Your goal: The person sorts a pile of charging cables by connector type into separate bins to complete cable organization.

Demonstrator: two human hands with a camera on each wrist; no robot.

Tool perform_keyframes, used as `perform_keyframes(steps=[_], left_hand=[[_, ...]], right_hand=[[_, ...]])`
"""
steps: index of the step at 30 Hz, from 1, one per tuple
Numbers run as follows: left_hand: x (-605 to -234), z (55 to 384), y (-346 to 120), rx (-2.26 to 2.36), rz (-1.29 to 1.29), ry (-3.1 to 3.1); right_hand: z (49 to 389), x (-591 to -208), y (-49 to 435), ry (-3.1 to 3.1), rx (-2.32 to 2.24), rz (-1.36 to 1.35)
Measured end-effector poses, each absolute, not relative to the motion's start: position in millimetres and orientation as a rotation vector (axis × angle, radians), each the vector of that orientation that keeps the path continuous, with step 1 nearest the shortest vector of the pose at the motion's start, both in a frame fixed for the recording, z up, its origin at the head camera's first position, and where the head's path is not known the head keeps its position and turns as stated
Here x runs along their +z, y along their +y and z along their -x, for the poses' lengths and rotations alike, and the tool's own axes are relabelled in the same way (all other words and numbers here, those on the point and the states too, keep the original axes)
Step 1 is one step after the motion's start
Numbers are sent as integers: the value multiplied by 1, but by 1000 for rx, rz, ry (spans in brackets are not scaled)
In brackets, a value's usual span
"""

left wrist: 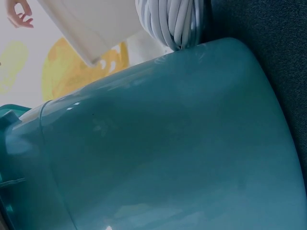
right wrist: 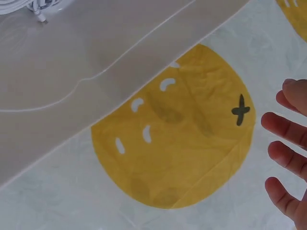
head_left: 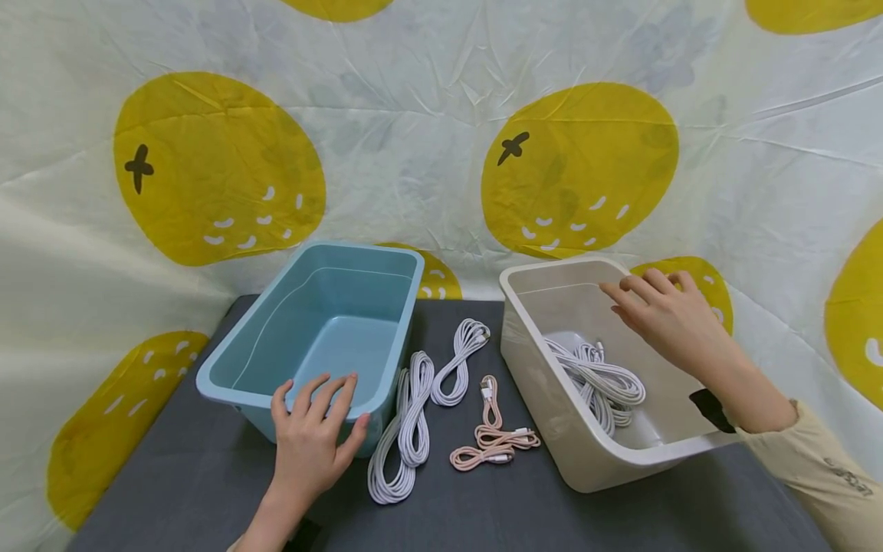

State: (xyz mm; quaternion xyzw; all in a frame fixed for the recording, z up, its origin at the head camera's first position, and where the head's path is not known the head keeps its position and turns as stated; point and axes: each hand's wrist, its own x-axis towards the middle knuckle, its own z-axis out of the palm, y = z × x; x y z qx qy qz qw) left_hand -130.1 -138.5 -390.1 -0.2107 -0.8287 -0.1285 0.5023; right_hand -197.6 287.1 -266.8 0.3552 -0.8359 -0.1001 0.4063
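My left hand (head_left: 312, 437) is at the near rim of a blue plastic bin (head_left: 231, 392), fingers spread and slightly bent over the edge, gripping nothing. Over the back right of a beige bin (head_left: 545, 406) hovers my right hand (head_left: 669, 322), its fingers loosely bent and nothing held. Bundled white cables (head_left: 607, 382) lie inside the beige bin. In the right wrist view the fingers (right wrist: 288, 130) hang apart from the bin wall. The left wrist view is mostly filled by the blue bin's outer side (left wrist: 158, 139); the left fingers are hidden there.
Between the bins, coiled white cables (head_left: 415, 418) lie on the dark tabletop (head_left: 428, 525), one touching or close against the blue bin. Pinkish-orange cables (head_left: 491, 438) lie beside the beige bin. A white cloth with yellow fruit prints (head_left: 428, 176) hangs behind the table.
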Motion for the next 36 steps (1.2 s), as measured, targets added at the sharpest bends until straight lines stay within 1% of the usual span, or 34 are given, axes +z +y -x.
perform_keyframes(steps=[12,19,25,36], left_hand=[[-389,129,-138,-306,518,-2007],[-389,130,-138,-315,521,-2007],[-389,130,-139,-313,516,-2010],[-390,129,-139,-312,514,-2014]], right_hand=[[154,-255,262,-2157,-245,-916],[129,-254,244,-2220,-259,-932],[117,-261,227,-2217,-247,-951],[94,-281,192,-2236,-157,-903]])
